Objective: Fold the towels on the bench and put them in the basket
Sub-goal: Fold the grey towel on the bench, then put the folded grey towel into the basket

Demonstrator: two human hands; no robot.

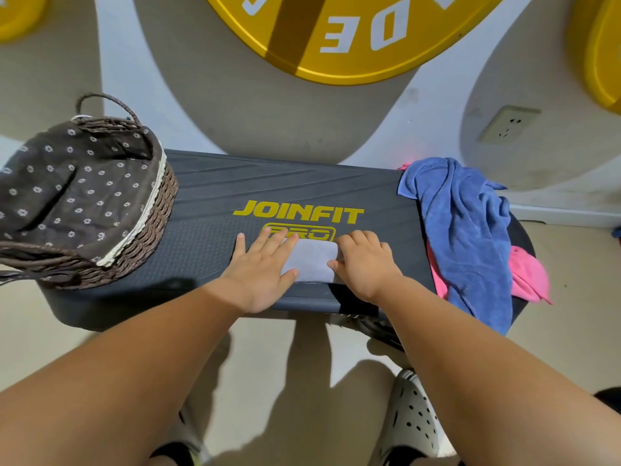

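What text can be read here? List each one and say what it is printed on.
"JOINFIT": yellow letters on the dark bench.
"PRO": in a yellow frame below it, partly covered by the left hand.
"DE": white letters, upside down, on the yellow disc; other letters there are cut off.

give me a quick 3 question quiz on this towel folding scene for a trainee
1. True or false: the grey towel under both hands is already folded into a small rectangle.
2. Which towels lie unfolded at the bench's right end? A) blue and pink B) green and white C) only a yellow one
3. Fill in: the wicker basket stands on the bench's ____ end.

Key
1. True; the left hand and right hand press flat on it.
2. A; the blue towel lies over the pink towel.
3. Left.
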